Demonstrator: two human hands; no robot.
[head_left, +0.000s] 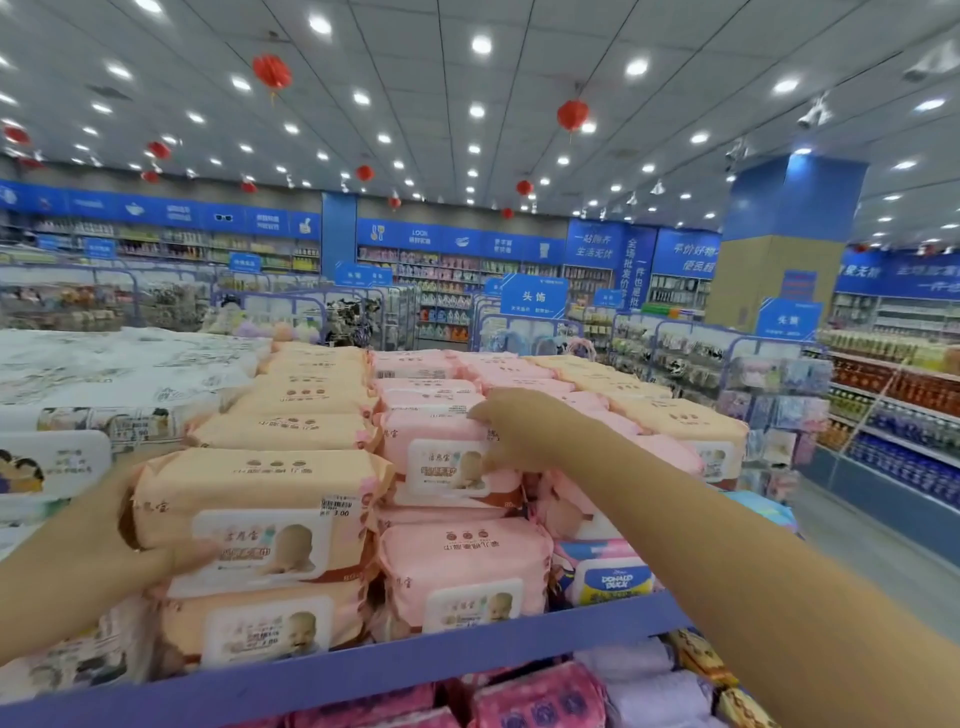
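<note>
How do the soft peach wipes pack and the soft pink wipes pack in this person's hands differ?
The peach wipes pack sits nearer, left hand gripping its left end; pink wipes pack sits farther back, right hand gripping its right end. Both carry white baby-picture lids.

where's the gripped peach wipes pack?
Head view, lower left: the peach wipes pack tops the front stack, gripped by the left hand, beside the pink pack in the right hand.
</note>
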